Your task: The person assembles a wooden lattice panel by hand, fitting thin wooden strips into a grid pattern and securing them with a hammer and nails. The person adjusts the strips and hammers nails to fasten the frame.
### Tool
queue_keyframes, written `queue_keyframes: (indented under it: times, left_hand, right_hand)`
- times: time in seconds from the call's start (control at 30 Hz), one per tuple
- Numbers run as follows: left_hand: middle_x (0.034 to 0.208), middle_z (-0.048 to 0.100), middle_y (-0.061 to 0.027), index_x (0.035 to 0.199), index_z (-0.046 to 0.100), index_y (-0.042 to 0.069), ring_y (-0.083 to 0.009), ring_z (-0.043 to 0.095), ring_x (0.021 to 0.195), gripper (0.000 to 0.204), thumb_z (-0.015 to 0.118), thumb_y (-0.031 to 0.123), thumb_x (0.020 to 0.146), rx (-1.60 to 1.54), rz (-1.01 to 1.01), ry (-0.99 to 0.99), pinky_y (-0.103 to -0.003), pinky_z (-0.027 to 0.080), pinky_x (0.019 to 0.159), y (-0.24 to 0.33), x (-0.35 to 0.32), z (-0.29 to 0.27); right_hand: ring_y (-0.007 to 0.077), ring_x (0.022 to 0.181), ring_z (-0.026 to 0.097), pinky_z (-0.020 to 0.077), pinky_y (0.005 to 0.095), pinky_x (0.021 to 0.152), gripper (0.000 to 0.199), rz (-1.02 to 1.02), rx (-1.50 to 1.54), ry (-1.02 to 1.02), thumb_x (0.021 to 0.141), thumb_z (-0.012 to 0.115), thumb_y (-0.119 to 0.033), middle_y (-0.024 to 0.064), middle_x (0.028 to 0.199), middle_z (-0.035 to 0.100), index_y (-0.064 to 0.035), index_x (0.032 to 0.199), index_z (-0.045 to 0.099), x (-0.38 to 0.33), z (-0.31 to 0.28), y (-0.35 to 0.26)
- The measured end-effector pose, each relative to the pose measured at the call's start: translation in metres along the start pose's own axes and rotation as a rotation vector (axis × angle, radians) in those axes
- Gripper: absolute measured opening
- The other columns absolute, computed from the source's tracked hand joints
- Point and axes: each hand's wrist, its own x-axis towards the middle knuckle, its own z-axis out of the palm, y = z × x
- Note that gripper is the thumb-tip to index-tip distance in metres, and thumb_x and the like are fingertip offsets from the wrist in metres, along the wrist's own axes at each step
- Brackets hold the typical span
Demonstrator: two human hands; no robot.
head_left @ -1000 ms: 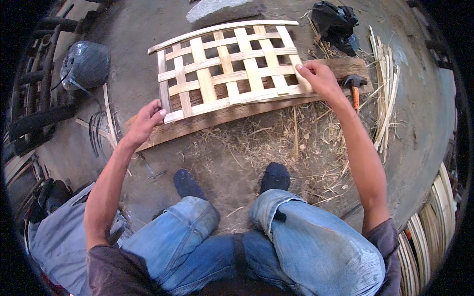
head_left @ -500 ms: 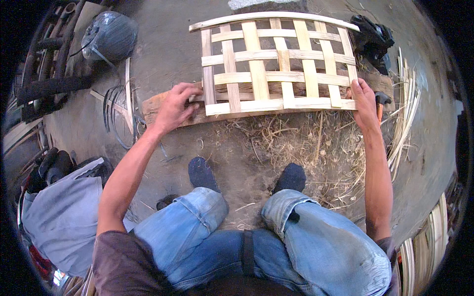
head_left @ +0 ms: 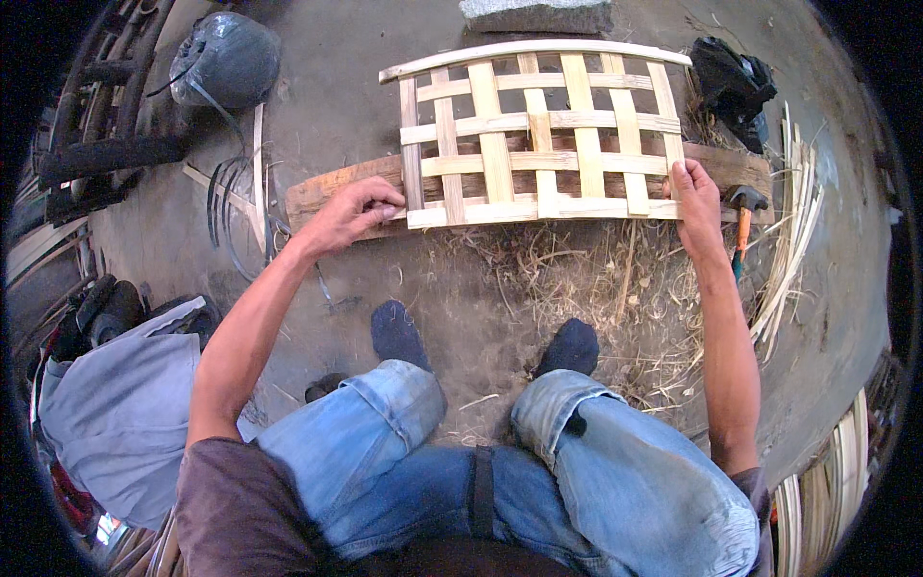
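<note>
A lattice panel [head_left: 495, 178] of pale woven wooden or bamboo strips is tilted over a thick wooden plank [head_left: 332, 183]. A longer, slightly curved strip [head_left: 538, 48] runs along its far edge. At the near left corner, my left hand [head_left: 354, 216] is closed, thumb and curled fingers pinching the panel's edge; the exact contact is partly hidden. My right hand [head_left: 698, 207] grips the panel's near right corner, its thumb lying on the front of the strips. Just right of that hand, a hammer [head_left: 742, 231] with an orange handle leans at the plank's end.
Thin shavings [head_left: 615, 279] litter the floor beyond my feet. Long pale strips [head_left: 793, 231] lie at the right, near a black bag [head_left: 731, 91]. A plastic-wrapped bundle [head_left: 231, 58] and dark curled straps [head_left: 226, 197] are at the left. A stone block [head_left: 538, 15] sits at the far side.
The panel has shifted slightly nearer in view and its right side a little left. My left hand has moved down to the panel's near corner, its fingers closing there; more of the hammer shows.
</note>
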Motion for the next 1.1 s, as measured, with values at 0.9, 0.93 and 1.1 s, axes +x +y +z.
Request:
queue_keyframes:
  times: [0.9, 0.93, 1.1]
  left_hand:
    - [0.11, 0.067, -0.013, 0.121, 0.062, 0.005, -0.0268, 0.064, 0.105, 0.032, 0.063, 0.015, 0.091, 0.147, -0.169, 0.502, -0.035, 0.049, 0.092, -0.004, 0.024, 0.001]
    - [0.11, 0.068, -0.0137, 0.123, 0.061, 0.005, -0.0264, 0.064, 0.105, 0.032, 0.062, 0.016, 0.093, 0.074, -0.229, 0.538, -0.035, 0.049, 0.092, -0.004, 0.036, -0.005]
    - [0.115, 0.066, -0.0083, 0.125, 0.059, 0.002, -0.0173, 0.06, 0.105, 0.035, 0.062, 0.018, 0.094, -0.179, -0.271, 0.335, -0.034, 0.047, 0.095, 0.002, 0.062, -0.007]
  right_hand:
    - [0.0051, 0.067, 0.056, 0.0446, 0.0222, 0.059, 0.028, -0.006, -0.311, 0.049, 0.096, 0.064, -0.027, 0.0019, 0.078, 0.064, -0.0011, 0.107, 0.06, -0.004, 0.014, -0.003]
    - [0.0051, 0.067, 0.056, 0.0444, 0.0222, 0.058, 0.028, -0.023, -0.301, 0.045, 0.096, 0.064, -0.026, 0.0018, 0.078, 0.064, -0.0011, 0.107, 0.06, -0.003, 0.012, -0.002]
    - [0.0051, 0.065, 0.056, 0.043, 0.0218, 0.057, 0.026, -0.043, -0.306, 0.031, 0.096, 0.064, -0.027, 0.0004, 0.074, 0.064, -0.0031, 0.105, 0.06, -0.003, 0.01, 0.0]
